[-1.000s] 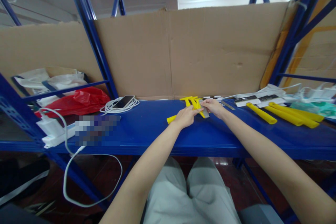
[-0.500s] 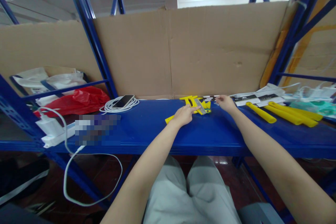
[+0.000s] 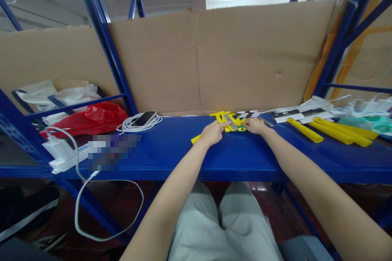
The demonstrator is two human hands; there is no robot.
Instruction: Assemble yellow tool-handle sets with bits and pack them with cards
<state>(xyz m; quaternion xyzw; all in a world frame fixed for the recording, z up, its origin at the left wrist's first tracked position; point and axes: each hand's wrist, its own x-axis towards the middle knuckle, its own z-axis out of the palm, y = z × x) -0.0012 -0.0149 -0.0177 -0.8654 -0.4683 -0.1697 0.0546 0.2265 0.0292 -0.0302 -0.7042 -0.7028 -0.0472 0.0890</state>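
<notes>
My left hand is closed around a yellow-handled scraper; the handle end sticks out below the palm, and a flat grey blade shows beyond the fingers. Several yellow plastic pieces lie in a small heap there, one end having a green edge and a hole. My right hand is at the heap's right side, its fingers drawn together against the yellow parts. What they pinch, if anything, is hidden. Just behind it lie several small black-and-white strips, and a thin grey blade lies by its wrist.
Yellow handles and black-and-white boxes lie to the right. Leftward are a phone on a coiled white cable, a power strip and a red bag. A cardboard panel stands along the back.
My right hand has moved left and slightly nearer, from the small strips to the yellow pieces. A thin grey blade now shows by its wrist. My left hand has stayed nearly in place.
</notes>
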